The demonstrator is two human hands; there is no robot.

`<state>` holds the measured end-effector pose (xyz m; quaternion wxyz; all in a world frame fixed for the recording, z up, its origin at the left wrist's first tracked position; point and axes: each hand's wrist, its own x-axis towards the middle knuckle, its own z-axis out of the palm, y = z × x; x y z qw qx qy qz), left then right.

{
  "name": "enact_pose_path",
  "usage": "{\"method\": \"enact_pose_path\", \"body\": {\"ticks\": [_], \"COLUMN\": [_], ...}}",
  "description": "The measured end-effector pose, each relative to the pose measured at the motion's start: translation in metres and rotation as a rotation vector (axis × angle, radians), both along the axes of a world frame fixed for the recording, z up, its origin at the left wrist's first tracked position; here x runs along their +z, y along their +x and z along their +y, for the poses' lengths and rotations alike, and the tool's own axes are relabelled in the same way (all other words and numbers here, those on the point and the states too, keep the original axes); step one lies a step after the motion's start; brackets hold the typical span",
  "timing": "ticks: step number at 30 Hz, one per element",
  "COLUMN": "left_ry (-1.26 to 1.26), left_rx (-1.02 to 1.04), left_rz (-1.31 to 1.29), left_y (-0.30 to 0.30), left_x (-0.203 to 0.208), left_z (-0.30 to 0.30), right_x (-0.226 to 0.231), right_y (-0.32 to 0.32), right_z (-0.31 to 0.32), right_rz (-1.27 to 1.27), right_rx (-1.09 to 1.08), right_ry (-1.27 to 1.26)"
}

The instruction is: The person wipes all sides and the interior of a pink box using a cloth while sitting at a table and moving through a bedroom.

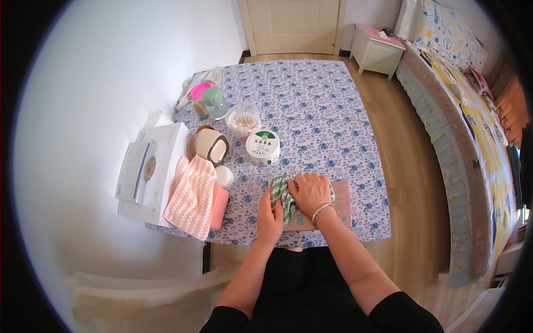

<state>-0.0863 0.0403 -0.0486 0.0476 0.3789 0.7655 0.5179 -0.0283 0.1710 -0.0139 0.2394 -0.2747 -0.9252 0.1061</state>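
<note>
With the fingers [308, 182] of the right hand [314, 195] half spread, covering the middle of the cloth [283, 194] from above; with the left hand [270, 222] slightly curled, thumb apart from fingers, touching its left edge; with either, impossible to tell whether gripping or merely resting. Working on the table [313, 119], patterned in blue flowers, close to the edge nearest the body. Over a pink book [340, 208] (perhaps a flat box) seeming to run lengthwise left to right, covering its left and far parts with cloth, leaving the right end and near side showing. Reaching the cloth's middle with the right hand, only one side with the left. Showing green and cream zigzag bands, looking soft and rumpled, hiding its true long axis under the right palm.
</note>
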Motion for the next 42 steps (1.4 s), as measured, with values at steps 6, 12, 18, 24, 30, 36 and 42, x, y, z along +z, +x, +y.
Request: {"method": "enact_pose_path", "body": {"ticks": [6,12,18,24,30,36,42], "left_ry": [-0.132,-0.112,0.106,0.141,0.123,0.151,0.182], "left_rx": [-0.013,-0.092,-0.005,0.013,0.168,0.069,0.027], "left_rz": [0.13,-0.718,-0.806,-0.882,-0.859,-0.912,-0.983], "left_y": [0.029,0.048,0.053,0.058,0.059,0.039,0.044], "left_x": [0.008,0.011,-0.003,0.006,0.01,0.002,0.014], "left_z": [-0.043,-0.057,-0.043,-0.038,-0.033,-0.03,-0.038], "right_x": [0.0,0.0,0.004,0.01,0.009,-0.003,0.001], "right_y": [0.005,0.013,0.029,0.05,0.058,0.076,0.098], "right_z": [-0.002,-0.006,-0.01,-0.005,-0.008,-0.026,-0.052], "right_rz": [-0.001,-0.046,-0.179,-0.179,-0.178,-0.103,-0.021], "right_rx": [-0.071,-0.174,-0.157,-0.125,-0.177,-0.208,-0.135], "right_ry": [-0.015,-0.004,-0.166,-0.336,-0.382,-0.494,-0.638]}}
